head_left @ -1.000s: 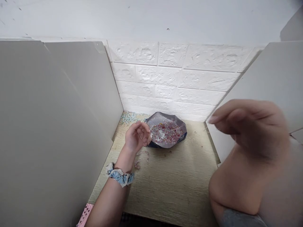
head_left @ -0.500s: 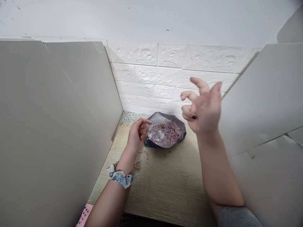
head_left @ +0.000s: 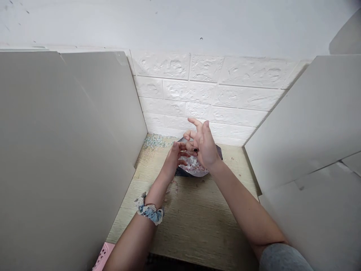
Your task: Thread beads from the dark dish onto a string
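Observation:
Over a dark bag [head_left: 183, 172] with its sides rolled low, my two hands come together. Small pink and clear beads [head_left: 194, 165] fill the bag. My left hand [head_left: 172, 160] has its fingers bent and closed near the right fingertips; what it holds is too fine to see. On my right hand [head_left: 204, 146] the index finger and thumb stick out while the other fingers curl in, with a small dark spot showing among them. Just below the left hand, a thin strand of pinkish beads [head_left: 176, 187] lies on the table; whether it reaches the hand, I cannot tell.
Loose bluish beads [head_left: 158, 141] are spread in the table's back left corner. Grey panels stand at the left [head_left: 93, 131] and right [head_left: 304, 124], with a white brick-pattern wall [head_left: 175, 90] behind. A pink perforated item [head_left: 103, 256] is at the lower left.
My right hand has come down and left from its raised place to meet the left hand over the bag. My left hand has shifted slightly right.

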Available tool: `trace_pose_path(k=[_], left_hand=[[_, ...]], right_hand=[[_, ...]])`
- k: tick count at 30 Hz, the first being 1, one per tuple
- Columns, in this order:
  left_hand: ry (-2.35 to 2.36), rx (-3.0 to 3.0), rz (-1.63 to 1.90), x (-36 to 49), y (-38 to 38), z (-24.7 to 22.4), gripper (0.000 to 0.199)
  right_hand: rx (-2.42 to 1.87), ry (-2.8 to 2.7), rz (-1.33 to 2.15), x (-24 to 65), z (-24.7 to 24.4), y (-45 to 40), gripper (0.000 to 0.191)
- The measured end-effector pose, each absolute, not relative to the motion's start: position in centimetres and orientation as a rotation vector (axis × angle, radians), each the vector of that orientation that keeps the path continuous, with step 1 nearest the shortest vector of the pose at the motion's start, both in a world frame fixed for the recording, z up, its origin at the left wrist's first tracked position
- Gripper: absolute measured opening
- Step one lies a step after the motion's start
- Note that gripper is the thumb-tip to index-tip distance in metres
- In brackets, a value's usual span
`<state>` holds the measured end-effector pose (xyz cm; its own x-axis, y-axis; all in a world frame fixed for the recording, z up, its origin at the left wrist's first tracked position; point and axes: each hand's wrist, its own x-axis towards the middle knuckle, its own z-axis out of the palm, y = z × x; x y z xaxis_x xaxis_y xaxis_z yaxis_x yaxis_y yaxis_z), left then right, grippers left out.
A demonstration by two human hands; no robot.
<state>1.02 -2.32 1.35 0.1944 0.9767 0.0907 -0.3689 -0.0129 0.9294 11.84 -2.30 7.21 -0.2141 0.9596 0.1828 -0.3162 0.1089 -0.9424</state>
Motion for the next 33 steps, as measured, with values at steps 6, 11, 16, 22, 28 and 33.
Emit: trace_pose_path(k=[6, 11, 16, 22, 28, 33], left_hand=[[0.872, 1.140, 1.142, 1.1, -2.8, 2.3, 0.043], [0.869, 1.163, 1.193, 1.0, -3.1, 2.7, 0.028], [0.775, 1.062, 1.295, 0.6, -2.9, 2.4, 0.022], [0.816, 1.183, 1.380, 0.5, -2.4, 1.8, 0.024], [0.829, 1.247, 1.422, 0.2, -2.3, 2.1, 0.020], [0.952, 1.378, 1.449, -0.4, -2.1, 2.1, 0.017]], right_hand=[[-0.825, -1.274, 1.252, 11.5, 6.3, -2.0, 0.064], [-0.882, -1.263, 1.183, 11.6, 6.1, -1.8, 0.063], [-0.909, -1.241, 1.199, 11.5, 6.1, -1.8, 0.062], [-0.914, -1.236, 1.235, 11.3, 6.0, -1.9, 0.060], [-0.907, -1.213, 1.337, 10.6, 5.5, -2.2, 0.060], [-0.916, -1.222, 1.353, 9.4, 4.5, -1.9, 0.061]])
